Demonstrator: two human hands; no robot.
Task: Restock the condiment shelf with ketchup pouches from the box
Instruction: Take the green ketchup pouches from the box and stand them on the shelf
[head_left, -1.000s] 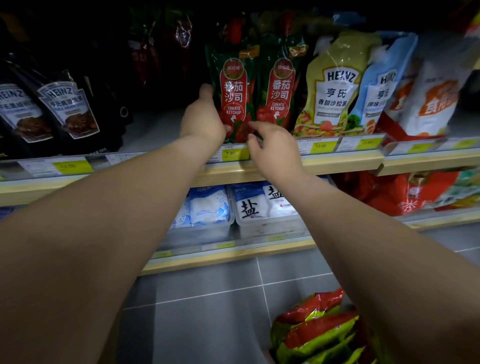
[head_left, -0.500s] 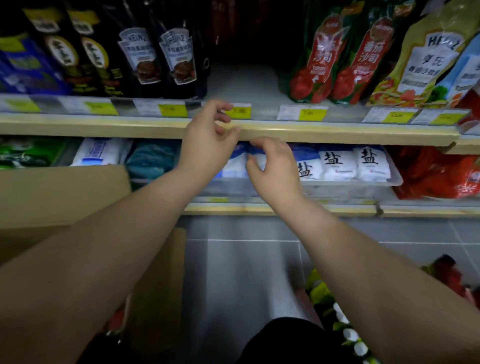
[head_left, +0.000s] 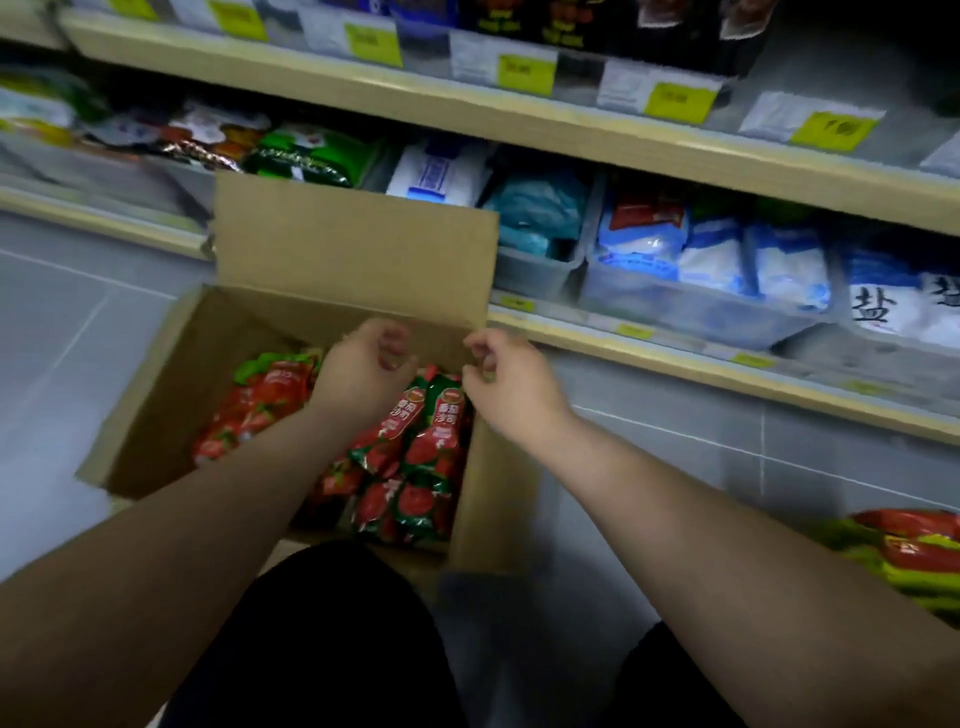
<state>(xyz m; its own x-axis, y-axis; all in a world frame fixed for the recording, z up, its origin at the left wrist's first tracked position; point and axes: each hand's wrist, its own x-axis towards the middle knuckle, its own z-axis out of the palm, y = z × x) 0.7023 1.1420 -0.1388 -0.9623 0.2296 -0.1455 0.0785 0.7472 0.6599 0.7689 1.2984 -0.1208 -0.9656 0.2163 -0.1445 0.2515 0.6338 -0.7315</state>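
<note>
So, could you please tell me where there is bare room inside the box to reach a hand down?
Bare cardboard shows along the box's left wall, left of the ketchup pouches. The right half is crowded with pouches.

We are reaching both bare forearms forward and down, side by side, from the lower corners of the view. Our left hand (head_left: 363, 364) is hanging with the back toward us, its fingers (head_left: 392, 345) curling loosely inward and gripping nothing. Our right hand (head_left: 511, 376) is sitting just beside it, apart, its fingers (head_left: 480, 345) bending into a loose, empty curl. Our knees, in dark cloth, are showing below.
</note>
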